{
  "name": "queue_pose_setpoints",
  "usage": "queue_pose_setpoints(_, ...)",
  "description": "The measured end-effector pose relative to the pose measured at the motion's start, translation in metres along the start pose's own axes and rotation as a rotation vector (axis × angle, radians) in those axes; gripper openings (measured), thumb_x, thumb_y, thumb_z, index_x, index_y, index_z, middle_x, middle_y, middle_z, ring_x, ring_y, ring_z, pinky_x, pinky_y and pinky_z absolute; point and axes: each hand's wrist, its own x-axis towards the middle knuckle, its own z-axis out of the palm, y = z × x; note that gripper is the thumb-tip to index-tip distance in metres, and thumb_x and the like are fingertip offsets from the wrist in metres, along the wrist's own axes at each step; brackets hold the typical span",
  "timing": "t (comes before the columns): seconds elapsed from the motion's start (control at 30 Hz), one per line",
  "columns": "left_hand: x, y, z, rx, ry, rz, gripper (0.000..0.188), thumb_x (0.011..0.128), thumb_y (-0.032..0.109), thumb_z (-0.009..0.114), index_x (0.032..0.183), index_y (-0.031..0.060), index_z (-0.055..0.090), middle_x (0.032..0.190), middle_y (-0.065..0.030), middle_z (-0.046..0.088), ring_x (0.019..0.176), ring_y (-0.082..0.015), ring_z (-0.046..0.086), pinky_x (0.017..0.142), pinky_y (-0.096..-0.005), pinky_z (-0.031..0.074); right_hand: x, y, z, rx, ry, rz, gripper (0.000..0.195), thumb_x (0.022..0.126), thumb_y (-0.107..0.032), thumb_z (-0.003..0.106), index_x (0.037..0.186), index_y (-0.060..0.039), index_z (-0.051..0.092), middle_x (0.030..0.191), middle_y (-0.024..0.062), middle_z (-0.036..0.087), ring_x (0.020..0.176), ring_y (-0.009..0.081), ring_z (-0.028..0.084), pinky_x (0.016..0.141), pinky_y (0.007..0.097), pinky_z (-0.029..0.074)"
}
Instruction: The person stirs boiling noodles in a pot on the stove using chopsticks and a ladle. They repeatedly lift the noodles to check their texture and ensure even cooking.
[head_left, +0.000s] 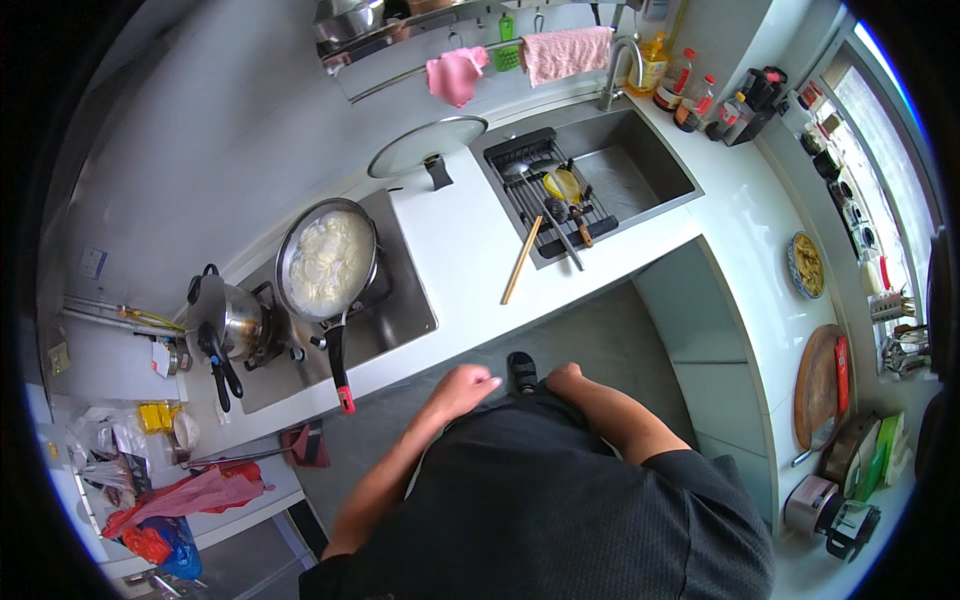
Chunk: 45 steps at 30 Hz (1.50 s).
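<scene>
My left hand hovers in front of the counter's edge, fingers curled and thumb sticking out, with nothing visible in it. Close to my body is my right hand; its fingers are mostly hidden. A frying pan stands on the gas stove, its black and red handle pointing towards me. Pale, dumpling-like pieces lie in whitish liquid inside it. A pair of wooden chopsticks rests on the white counter beside the sink. Behind them, a glass lid leans against the wall.
The sink carries a rack with a ladle and a yellow strainer. A pressure cooker occupies the left burner. On the right counter are a plate of food, a round cutting board and a knife.
</scene>
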Motion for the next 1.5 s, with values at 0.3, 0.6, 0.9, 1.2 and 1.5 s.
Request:
queue_pose_setpoints(0.3,0.077,0.216,0.047,0.168,-0.251,0.5,0.033,0.091,0.033,0.06,0.078,0.0044,0.067,0.077,-0.0178,0.067,0.077,-0.0347,0.068,0.071,-0.0429,0.051,-0.012,0.034,-0.037,0.004,0.125,0.074,0.02,0.092,-0.022,0.063,0.107,-0.0166,0.075,0.116,0.0059,0.071,0.106,0.0205,0.069,0.082,0.0355,0.055)
queue_pose_setpoints(0.6,0.075,0.235,0.045,0.149,-0.421,0.442,0.029,0.089,0.029,0.061,0.084,0.0034,0.073,0.083,-0.0183,0.071,0.083,-0.0358,0.069,0.078,-0.0459,0.052,-0.034,0.038,-0.048,-0.158,0.237,0.062,0.01,0.086,-0.017,0.067,0.088,-0.0137,0.076,0.099,0.0108,0.074,0.088,0.0266,0.072,0.072,0.0388,0.056)
queue_pose_setpoints(0.9,0.086,0.205,0.049,0.22,-0.352,0.378,0.026,0.086,0.027,0.061,0.078,0.0037,0.071,0.077,-0.0192,0.069,0.079,-0.0379,0.067,0.075,-0.0494,0.051,-0.045,0.047,-0.036,-0.053,0.196,-0.027,0.012,0.088,-0.019,0.065,0.09,-0.0124,0.075,0.098,0.0121,0.074,0.089,0.0287,0.072,0.073,0.0404,0.056)
queue_pose_setpoints(1.2,0.092,0.201,0.046,0.28,-0.362,0.394,0.024,0.085,0.026,0.064,0.081,0.0032,0.072,0.081,-0.0188,0.07,0.082,-0.0374,0.068,0.076,-0.0486,0.052,-0.056,0.055,-0.03,0.043,0.187,-0.049,0.014,0.089,-0.02,0.063,0.091,-0.0111,0.073,0.098,0.0134,0.073,0.09,0.0309,0.071,0.075,0.042,0.055)
queue_pose_setpoints(1.5,0.085,0.219,0.045,0.175,-0.515,0.462,0.025,0.084,0.025,0.064,0.078,0.0023,0.07,0.078,-0.0181,0.069,0.08,-0.035,0.068,0.073,-0.0476,0.051,-0.065,0.059,-0.03,0.104,0.19,-0.082,0.017,0.09,-0.022,0.061,0.093,-0.0097,0.072,0.098,0.0147,0.073,0.091,0.0331,0.07,0.077,0.0437,0.055)
